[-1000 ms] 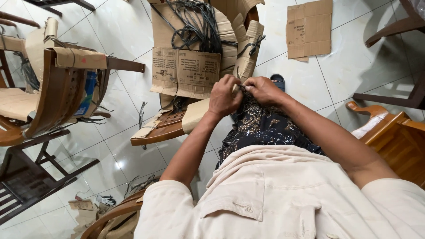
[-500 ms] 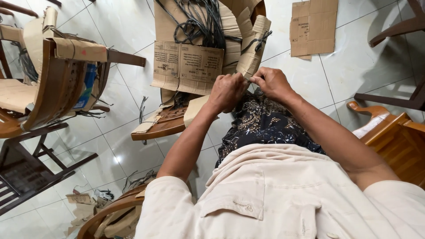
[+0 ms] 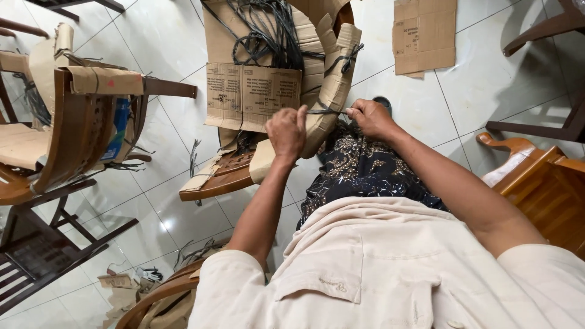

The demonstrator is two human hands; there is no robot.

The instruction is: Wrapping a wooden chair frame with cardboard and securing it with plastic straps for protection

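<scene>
From the head camera we look down on our two hands working at one cardboard-wrapped wooden chair (image 3: 268, 103) that lies tipped on the tiled floor (image 3: 158, 201) just ahead of our knees. Our left hand (image 3: 286, 131) is closed, its fingers (image 3: 301, 117) pinched on one end of a dark plastic cord (image 3: 326, 111); our right hand (image 3: 370, 117) is closed too, gripping the other end, so the short stretch of cord runs taut between the two hands. That cord sits against a curved cardboard-covered arm of the chair (image 3: 332, 91), and one more dark tie (image 3: 348, 58) is knotted around the same arm higher up. One flattened cardboard flap (image 3: 253, 97) with printed panels covers the chair front, and one tangled bundle of dark cords (image 3: 268, 33) lies on the cardboard above it.

We count three other chairs around us: one cardboard-wrapped chair (image 3: 79, 134) to the left, one dark-framed chair (image 3: 36, 256) below it at the lower left, and one bare light wooden chair (image 3: 536, 176) at the right, near our right forearm. One loose cardboard sheet (image 3: 425, 35) lies flat on the floor at the upper right, well apart from the hands. A few cardboard scraps (image 3: 119, 289) lie on the floor at the lower left.
</scene>
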